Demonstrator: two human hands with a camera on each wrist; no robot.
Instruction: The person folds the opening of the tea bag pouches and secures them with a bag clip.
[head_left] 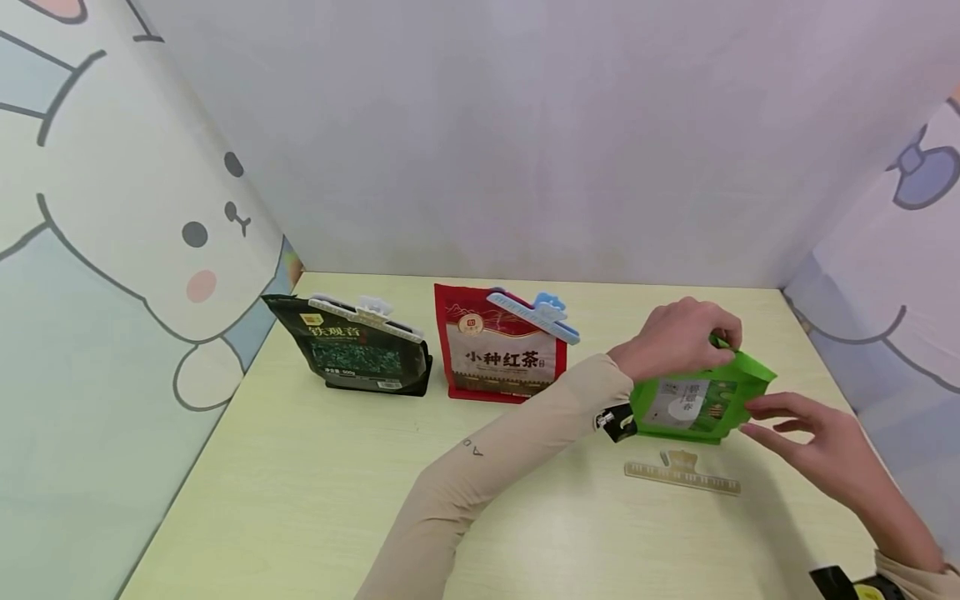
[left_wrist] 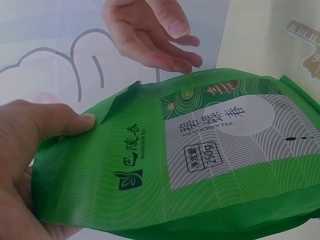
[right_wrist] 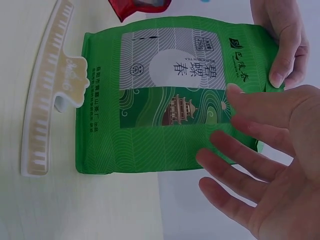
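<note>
A green tea bag stands at the right of the table. My left hand holds its top edge, with the thumb on the printed front in the left wrist view. Beside the bag's right edge is my right hand, its fingers spread and not closed round anything. In the right wrist view its thumb overlaps the bag's front; whether it touches, I cannot tell. A beige sealing clip with a piano-key pattern lies on the table just in front of the bag.
To the left stand a red tea bag with a blue clip and a dark green tea bag with a white clip. Behind them rises a pale wall; cartoon-printed panels flank the table.
</note>
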